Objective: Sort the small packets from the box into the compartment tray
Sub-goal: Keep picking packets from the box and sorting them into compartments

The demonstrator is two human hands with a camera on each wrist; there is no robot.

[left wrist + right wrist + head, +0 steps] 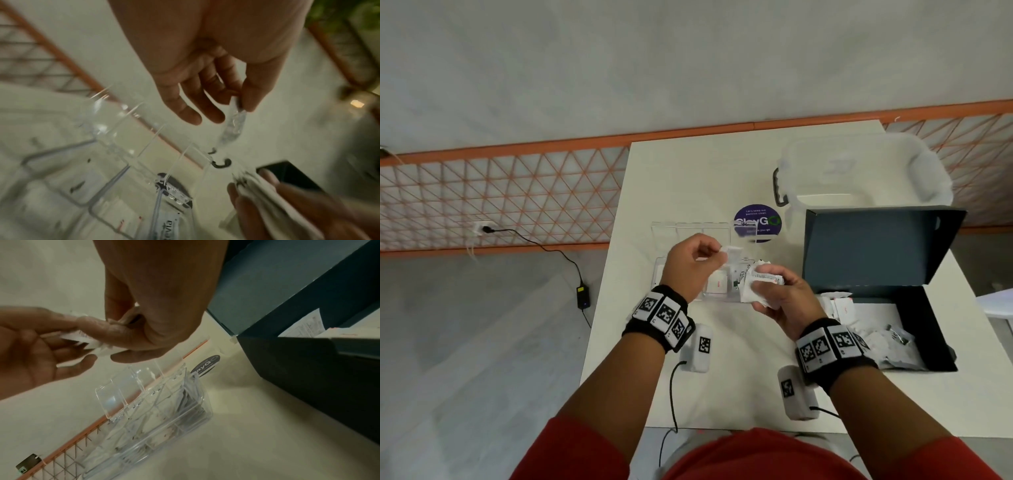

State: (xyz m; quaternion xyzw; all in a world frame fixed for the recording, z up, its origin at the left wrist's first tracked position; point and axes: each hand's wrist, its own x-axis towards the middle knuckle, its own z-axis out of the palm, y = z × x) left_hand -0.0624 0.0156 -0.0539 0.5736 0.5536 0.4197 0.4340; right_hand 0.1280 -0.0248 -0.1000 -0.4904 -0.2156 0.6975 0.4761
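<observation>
Over the clear compartment tray (659,270), whose lids stand up at the back, my left hand (719,255) pinches one small clear packet (732,251) between thumb and forefinger. In the left wrist view the packet (232,128) hangs from that pinch above the tray (123,146). Just to the right, my right hand (760,284) grips a bunch of white packets (758,275); the bunch (96,344) is also visible in the right wrist view. Several tray compartments hold packets. The dark box (928,329) lies open at the right with more packets (842,308) in it.
A clear plastic bin (859,171) stands at the table's back right, behind the box's raised lid (873,246). A purple round sticker (756,219) lies behind the tray. The table's left edge drops to the floor, where a charger and cable (583,296) lie.
</observation>
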